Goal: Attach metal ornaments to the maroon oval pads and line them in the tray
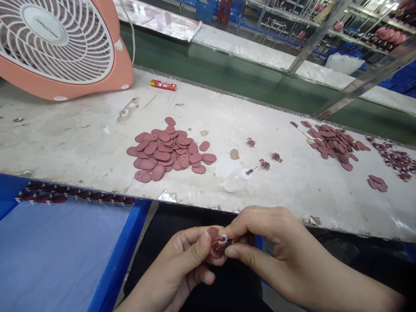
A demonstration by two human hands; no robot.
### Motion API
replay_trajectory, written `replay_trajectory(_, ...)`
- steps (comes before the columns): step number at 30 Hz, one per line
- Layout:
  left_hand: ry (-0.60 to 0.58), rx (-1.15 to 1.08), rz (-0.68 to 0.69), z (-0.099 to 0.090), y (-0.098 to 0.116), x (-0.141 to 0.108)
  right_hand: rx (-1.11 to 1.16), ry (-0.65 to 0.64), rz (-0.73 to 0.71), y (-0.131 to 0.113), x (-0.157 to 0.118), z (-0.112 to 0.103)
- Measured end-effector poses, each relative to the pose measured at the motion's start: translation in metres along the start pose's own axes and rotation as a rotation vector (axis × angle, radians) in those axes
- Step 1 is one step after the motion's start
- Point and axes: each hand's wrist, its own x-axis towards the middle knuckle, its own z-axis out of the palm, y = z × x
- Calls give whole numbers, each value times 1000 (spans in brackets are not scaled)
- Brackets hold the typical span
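Note:
Above my lap, my left hand (190, 255) pinches a dark red oval piece (213, 236) between thumb and fingers. My right hand (263, 238) presses a small dark bow-like piece (222, 245) with a light-coloured thread against that oval, its thumb and forefinger closed on it. On the bench ahead lies a heap of similar red ovals (162, 149). A clear squeeze bottle with a needle tip (235, 180) rests on its side near the bench edge. Beyond it are several small bow-like pieces (264, 164).
An orange fan (125, 65) stands at the left back, near a red and yellow tube (163, 85). More ovals (331, 141) and small dark pieces (394, 158) lie at right. A blue bin (113, 260) at lower left holds rows of finished-looking pieces (78, 195). A green conveyor belt (221, 67) runs behind.

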Motion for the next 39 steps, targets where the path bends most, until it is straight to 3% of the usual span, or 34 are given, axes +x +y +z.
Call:
replay_trajectory(16, 64, -64, 6, -1, 2, -2, -171, 10, -93, -6, 10, 3)
replay_trajectory(26, 44, -70, 26, -2, 3, -4, -219, 71, -172, -8, 10, 9)
replay_trajectory(33, 80, -73, -3, 7, 17, -8, -337, 82, -228, -7, 10, 8)
replay_trajectory(39, 80, -106, -35, 10, 22, -8, -285, 59, -222, -5, 14, 4)
